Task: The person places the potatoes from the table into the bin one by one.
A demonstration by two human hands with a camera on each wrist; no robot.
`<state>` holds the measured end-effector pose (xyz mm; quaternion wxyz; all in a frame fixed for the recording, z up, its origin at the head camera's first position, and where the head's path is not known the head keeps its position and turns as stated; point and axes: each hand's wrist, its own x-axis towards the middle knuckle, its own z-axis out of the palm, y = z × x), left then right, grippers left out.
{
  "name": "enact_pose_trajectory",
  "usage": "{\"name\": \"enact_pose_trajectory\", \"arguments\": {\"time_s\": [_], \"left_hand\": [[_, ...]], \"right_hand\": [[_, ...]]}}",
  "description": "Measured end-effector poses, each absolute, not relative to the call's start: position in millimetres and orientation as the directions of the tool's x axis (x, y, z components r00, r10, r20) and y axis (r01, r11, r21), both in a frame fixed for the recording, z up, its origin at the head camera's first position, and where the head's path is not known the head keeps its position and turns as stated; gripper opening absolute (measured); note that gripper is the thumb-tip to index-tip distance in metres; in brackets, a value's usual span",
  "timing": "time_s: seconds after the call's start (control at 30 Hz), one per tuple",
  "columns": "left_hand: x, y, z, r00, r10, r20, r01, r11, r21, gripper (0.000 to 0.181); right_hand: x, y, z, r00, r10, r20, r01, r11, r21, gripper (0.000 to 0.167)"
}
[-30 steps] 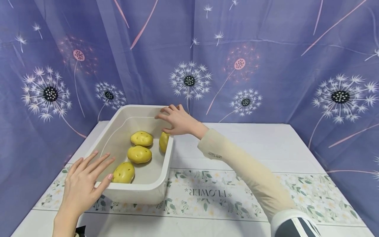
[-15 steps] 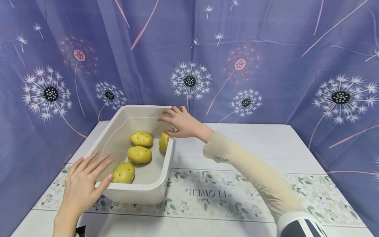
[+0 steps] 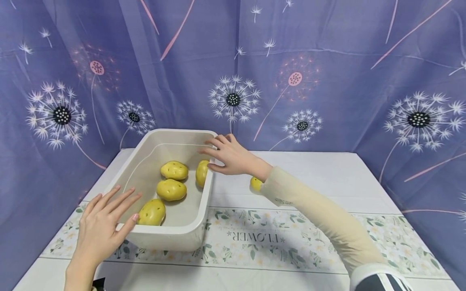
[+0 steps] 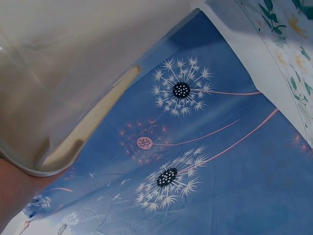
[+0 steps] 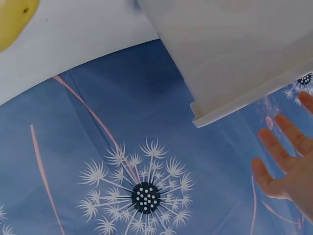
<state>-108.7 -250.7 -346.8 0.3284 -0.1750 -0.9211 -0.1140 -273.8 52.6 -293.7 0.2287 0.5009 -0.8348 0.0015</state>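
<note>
Several yellow potatoes lie in a white plastic bin, among them a middle potato [image 3: 171, 190], a far one [image 3: 174, 170], a near one [image 3: 152, 212] and one by the right wall [image 3: 202, 173]. My left hand [image 3: 100, 228] rests at the near left corner of the bin [image 3: 165, 229], fingers spread and straight. Above the bin's right rim, near the far corner, hovers my right hand [image 3: 236, 158]; its fingers are loosely bent and hold nothing. Another potato [image 3: 256, 184] sits on the table outside the bin, partly hidden behind my right wrist.
The white table [image 3: 306, 173] carries a floral strip with lettering [image 3: 255, 236] across its front half. A blue-purple dandelion curtain [image 3: 327, 81] hangs behind and along both sides. The bin's far end stands near the curtain.
My right hand has drawn back to the right, away from the bin's inside. The potato on the table has come into view behind the wrist. My left hand stays put.
</note>
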Motion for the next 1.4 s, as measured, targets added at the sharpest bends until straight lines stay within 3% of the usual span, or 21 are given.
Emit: {"name": "enact_pose_trajectory", "arguments": {"time_s": [0.93, 1.4], "left_hand": [[-108, -251, -346, -0.725, 0.245, 0.644, 0.391, 0.916, 0.092, 0.04], [-108, -250, -346, -0.726, 0.245, 0.643, 0.388, 0.918, 0.088, 0.04]], "right_hand": [[-264, 87, -311, -0.374, -0.839, 0.395, -0.841, 0.486, 0.237, 0.039], [-261, 102, -324, -0.398, -0.842, 0.363, -0.838, 0.495, 0.23, 0.04]]}}
